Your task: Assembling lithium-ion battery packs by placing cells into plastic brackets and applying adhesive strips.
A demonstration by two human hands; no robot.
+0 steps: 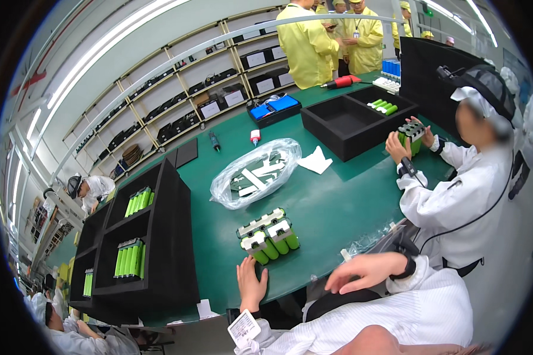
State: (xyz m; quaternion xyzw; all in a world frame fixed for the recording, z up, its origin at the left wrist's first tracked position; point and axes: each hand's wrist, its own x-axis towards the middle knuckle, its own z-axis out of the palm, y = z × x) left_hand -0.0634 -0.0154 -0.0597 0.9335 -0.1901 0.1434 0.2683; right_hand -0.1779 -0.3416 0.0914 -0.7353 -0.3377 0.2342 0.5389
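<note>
A battery pack [269, 236] of green cylindrical cells with pale end holders stands on the green table, near its front edge. My left hand [251, 285] rests just in front of this pack, thumb and fingers apart, with nothing in it. Whether its fingertips touch the cells I cannot tell. To the right, my right hand [367, 272] hangs past the table edge, its fingers loosely bent and empty. Beyond the pack lies a clear plastic bag [225, 188] holding white and dark strips.
At left stands a black divided box [175, 219] with green cell packs. A black tray [343, 151] sits at the far right, near a co-worker [462, 183] holding another pack. A scrap of white paper [315, 160], a small bottle [255, 137] and a blue-topped box [273, 108] lie farther back.
</note>
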